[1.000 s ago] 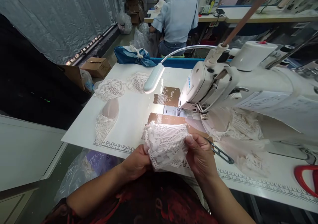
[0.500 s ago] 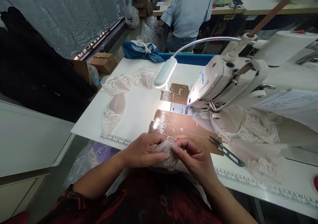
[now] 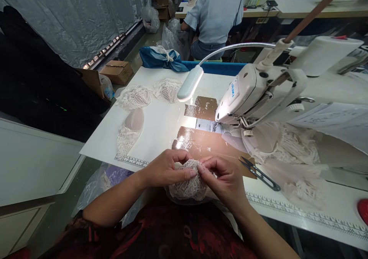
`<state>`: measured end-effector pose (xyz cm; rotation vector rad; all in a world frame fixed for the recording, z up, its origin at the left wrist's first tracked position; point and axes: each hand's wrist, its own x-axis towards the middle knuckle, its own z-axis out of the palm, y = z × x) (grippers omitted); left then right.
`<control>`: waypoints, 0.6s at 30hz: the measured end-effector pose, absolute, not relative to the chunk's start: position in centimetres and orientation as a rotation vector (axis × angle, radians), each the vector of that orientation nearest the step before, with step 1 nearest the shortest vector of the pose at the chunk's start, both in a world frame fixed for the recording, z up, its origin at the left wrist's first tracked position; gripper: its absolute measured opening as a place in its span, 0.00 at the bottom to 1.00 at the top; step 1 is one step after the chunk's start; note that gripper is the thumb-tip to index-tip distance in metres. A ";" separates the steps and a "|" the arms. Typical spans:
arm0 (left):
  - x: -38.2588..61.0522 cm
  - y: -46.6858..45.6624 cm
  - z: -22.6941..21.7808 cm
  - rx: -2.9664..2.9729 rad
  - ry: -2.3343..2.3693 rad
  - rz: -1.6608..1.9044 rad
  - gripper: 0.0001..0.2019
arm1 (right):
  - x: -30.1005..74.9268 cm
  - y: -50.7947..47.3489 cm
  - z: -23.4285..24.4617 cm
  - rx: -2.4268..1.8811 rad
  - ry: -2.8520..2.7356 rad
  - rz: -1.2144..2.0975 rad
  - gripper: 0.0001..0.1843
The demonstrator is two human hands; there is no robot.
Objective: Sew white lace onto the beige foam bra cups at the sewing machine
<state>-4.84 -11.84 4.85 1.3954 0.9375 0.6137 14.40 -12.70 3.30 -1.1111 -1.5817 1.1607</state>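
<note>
Head view: The left hand (image 3: 165,171) and the right hand (image 3: 227,178) meet at the near edge of the white table (image 3: 161,125). Both pinch the same white lace piece (image 3: 186,184), thumbs and forefingers closed on its top. The lace piece sits between the 2 hands, partly over the table edge and partly above the person's lap.

1 second ago the lace piece was spread wide and held up flat between the hands. Half a second ago it was already gathered. Now it is a rounded bundle, with the fingertips nearly touching on it, so the handling looks to have turned from opening the lace out to working 1 small spot on it.

Thread snips (image 3: 260,172) lie just right of the right hand, untouched. Beyond them a heap of lace (image 3: 290,151) rests under the white sewing machine (image 3: 258,94). A gooseneck lamp (image 3: 189,83) lights brown taped patches (image 3: 201,142) near the needle. 3 lace cups lie well to the left; the nearest is (image 3: 129,130).

Writing: blue letters on the machine head read JUKI (image 3: 232,90), turned sideways. A printed ruler scale (image 3: 132,160) runs along the table edge; its numerals are too small to read. A co-worker in a pale blue shirt (image 3: 215,12) sits at a far table, back turned.
</note>
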 end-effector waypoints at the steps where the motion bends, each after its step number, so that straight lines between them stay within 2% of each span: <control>1: -4.7 -11.7 4.8 1.379 0.933 0.612 0.12 | 14.5 -12.7 3.3 -1.119 -1.577 1.174 0.08; 10: -3.6 -11.1 4.5 1.471 0.944 0.587 0.12 | 15.8 -11.7 3.3 -1.187 -1.627 1.388 0.12; 18: -3.3 -10.2 5.6 1.152 0.595 0.489 0.12 | 16.9 -12.1 5.3 -1.074 -1.577 1.460 0.11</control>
